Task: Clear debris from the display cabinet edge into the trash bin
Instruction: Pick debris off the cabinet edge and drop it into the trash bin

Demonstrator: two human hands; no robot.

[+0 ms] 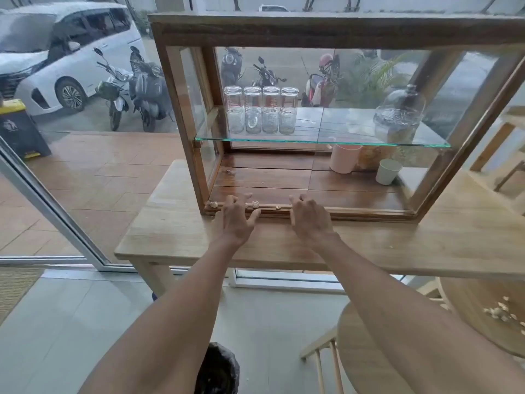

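Observation:
A wooden display cabinet (181, 115) with glass sides stands open on a light wooden table (176, 231). Small pale popcorn-like crumbs lie along its front bottom edge: one at the left corner (213, 204), one (255, 204) between my hands' fingers, one (278, 207) near my right hand, and one further inside (229, 171). My left hand (237, 217) rests on the edge with fingers spread, holding nothing. My right hand (309, 217) lies on the edge with fingers curled down; its palm side is hidden. A trash bin with a black liner (217, 368) stands on the floor below, between my forearms.
Four upturned glasses (261, 109) and a glass jar (397, 118) stand on the cabinet's glass shelf. A pink cup (343, 157) and a white cup (387, 172) sit on the cabinet floor. A wooden chair (369, 351) and a round table with crumbs (500, 311) are at right.

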